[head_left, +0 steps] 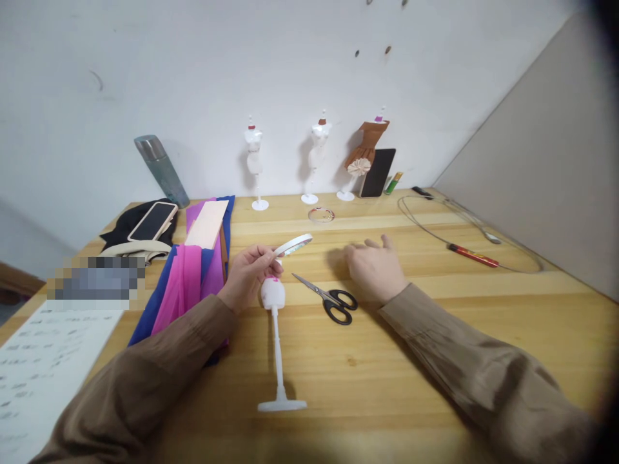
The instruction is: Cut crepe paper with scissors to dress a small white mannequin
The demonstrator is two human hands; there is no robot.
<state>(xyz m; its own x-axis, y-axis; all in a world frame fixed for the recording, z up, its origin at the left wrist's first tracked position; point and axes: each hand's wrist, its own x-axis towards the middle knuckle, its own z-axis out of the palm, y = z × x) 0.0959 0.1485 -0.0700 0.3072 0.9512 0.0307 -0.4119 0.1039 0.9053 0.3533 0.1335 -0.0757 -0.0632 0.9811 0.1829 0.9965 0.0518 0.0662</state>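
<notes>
My left hand (249, 272) is closed on a white roll of tape (294, 244), holding it just above the table. A small white mannequin on a stand (275, 335) lies flat below that hand, its base toward me. My right hand (374, 270) rests palm down on the wooden table (435, 361) with fingers spread, holding nothing. Black-handled scissors (329, 299) lie between the two hands, close to my right wrist.
Pink, purple and blue cloth (188, 277) lies at the left with a pale board on it. Two bare mannequins (255, 166) and a dressed one (362, 154) stand by the wall. A phone (153, 221), a bottle (162, 170), a red pen (471, 256), wire and paper lie about.
</notes>
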